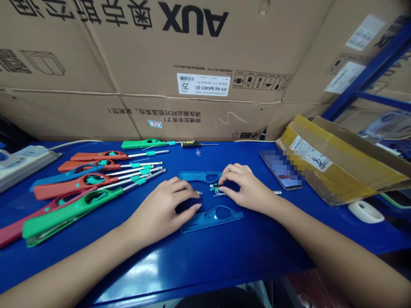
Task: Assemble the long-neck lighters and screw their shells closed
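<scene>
My right hand (245,184) pinches a small black-and-white part (215,186) with thin pale green wires, which looks like a lighter's igniter. Beneath its fingers a thin metal tube (276,192) sticks out to the right. My left hand (170,205) is curved over the table, thumb and index finger apart. A small metal fitting (198,193) shows at its fingertips; whether they touch it I cannot tell. One blue lighter handle half (195,176) lies behind the hands. The other blue handle half (212,217) lies in front, partly under my left thumb.
Several stick lighters (93,182) in red, orange, blue and green lie at left. A screwdriver (192,145) and small white bits (198,152) are at the back. A phone (282,171), opened carton (308,158) and white mouse (366,211) stand right. A power strip (27,164) is far left.
</scene>
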Tool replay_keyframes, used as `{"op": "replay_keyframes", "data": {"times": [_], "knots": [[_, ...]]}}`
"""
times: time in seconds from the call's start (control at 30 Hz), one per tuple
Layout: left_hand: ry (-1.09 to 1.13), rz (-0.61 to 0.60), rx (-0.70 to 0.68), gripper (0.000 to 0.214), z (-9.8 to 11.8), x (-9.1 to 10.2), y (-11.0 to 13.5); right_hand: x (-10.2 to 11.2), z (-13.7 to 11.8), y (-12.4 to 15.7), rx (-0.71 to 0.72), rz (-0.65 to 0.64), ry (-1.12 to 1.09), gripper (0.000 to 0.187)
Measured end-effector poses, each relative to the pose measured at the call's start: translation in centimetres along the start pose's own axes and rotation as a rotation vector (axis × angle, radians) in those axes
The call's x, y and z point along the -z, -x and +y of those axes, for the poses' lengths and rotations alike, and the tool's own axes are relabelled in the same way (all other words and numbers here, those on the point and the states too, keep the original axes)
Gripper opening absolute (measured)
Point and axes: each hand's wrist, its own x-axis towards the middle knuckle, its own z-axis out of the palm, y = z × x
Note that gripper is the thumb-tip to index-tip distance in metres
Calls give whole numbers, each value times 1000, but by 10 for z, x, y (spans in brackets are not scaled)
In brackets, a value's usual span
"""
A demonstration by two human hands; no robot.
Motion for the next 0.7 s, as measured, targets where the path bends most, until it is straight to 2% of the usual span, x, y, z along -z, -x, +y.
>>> {"op": "replay_keyframes", "data": {"times": [0.2,0.37,0.47,0.57,0.7], "knots": [[-21,-102,-35,36,12,-2,5,6,2,0,7,-69,-13,13],[-17,-133,-26,27,9,-5,6,25,-1,2,-19,-71,65,8],[-22,-124,-19,27,8,-6,5,37,-10,8,-11,-136,207,8],[-22,-97,-25,27,6,-4,4,40,-17,11,21,-189,335,8],[-12,1,-11,28,-1,3,1,28,-9,6,48,-161,268,9]]}}
